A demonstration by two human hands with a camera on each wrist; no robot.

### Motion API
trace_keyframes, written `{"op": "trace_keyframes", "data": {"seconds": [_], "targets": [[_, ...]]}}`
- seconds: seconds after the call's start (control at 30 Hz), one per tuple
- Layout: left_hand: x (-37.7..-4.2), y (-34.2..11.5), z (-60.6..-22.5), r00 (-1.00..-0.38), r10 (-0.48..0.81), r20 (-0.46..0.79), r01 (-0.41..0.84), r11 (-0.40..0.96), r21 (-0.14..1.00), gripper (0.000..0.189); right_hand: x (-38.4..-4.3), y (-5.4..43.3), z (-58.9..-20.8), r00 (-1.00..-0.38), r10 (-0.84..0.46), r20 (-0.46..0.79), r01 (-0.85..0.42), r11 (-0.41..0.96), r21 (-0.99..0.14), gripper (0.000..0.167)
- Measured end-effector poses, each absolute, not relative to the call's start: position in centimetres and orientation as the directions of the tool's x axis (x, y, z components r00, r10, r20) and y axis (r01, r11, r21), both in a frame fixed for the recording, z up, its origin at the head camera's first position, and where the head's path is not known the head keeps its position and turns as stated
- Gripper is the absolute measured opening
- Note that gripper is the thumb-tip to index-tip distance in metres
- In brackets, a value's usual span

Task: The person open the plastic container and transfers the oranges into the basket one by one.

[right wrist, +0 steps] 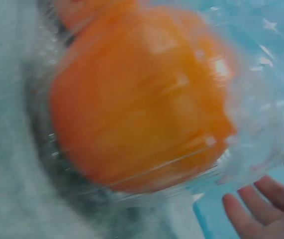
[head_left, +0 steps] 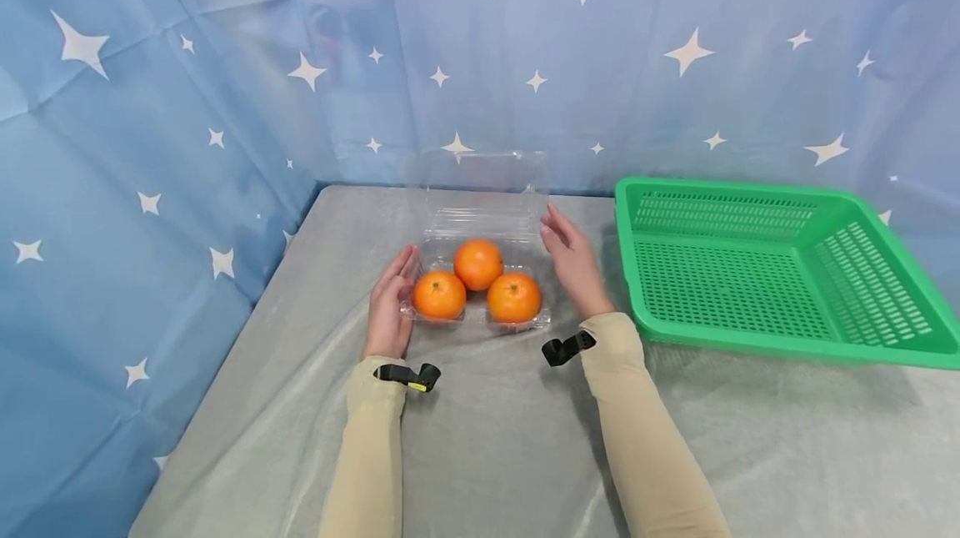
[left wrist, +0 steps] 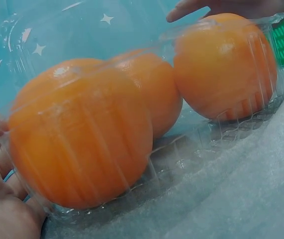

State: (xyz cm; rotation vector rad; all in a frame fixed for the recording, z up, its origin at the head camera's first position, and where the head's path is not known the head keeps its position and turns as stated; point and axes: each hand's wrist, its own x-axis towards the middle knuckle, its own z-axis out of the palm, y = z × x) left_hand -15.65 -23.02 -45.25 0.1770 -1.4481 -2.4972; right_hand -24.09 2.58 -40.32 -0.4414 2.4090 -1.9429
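A clear plastic clamshell box [head_left: 476, 323] lies on the grey cloth with its lid [head_left: 487, 179] tipped up at the back. Inside sit three oranges: one at the back [head_left: 478, 264], one at front left [head_left: 439, 295] and one at front right [head_left: 513, 298]. My left hand [head_left: 390, 304] rests along the box's left wall with its fingers extended, as the left wrist view also shows. Just off the right side, near the lid's hinge, my right hand [head_left: 576, 263] is held with loosely bent fingers and nothing in them.
A green plastic basket [head_left: 637, 271] with slotted walls stands to the right of the box, close beside my right forearm. Behind the grey-covered table [head_left: 480, 438] and along its left side hangs a blue curtain [head_left: 525, 37] with white stars.
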Motion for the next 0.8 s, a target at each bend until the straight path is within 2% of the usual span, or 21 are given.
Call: {"op": "trace_keyframes", "data": {"seconds": [0.27,0.6,0.8], "targets": [[-15.9,-23.0,-45.1,-0.961,-0.277,0.024,0.164,-0.495,0.853,0.055,-24.7,1.8,-39.2,-0.978,-0.175,0.111,-0.151,0.24,-0.959,0.051],[-15.8,-22.9,-45.0,-0.96,-0.28,0.006,0.148,-0.49,0.859,0.056,-25.7,1.5,-37.4,-0.983,-0.181,0.039,-0.096,0.313,-0.945,0.055],[-15.6,-23.1,-45.3,-0.958,-0.286,0.015,0.153,-0.468,0.871,0.056,-26.3,1.2,-37.1,-0.988,-0.151,0.003,-0.05,0.304,-0.951,0.054]]}}
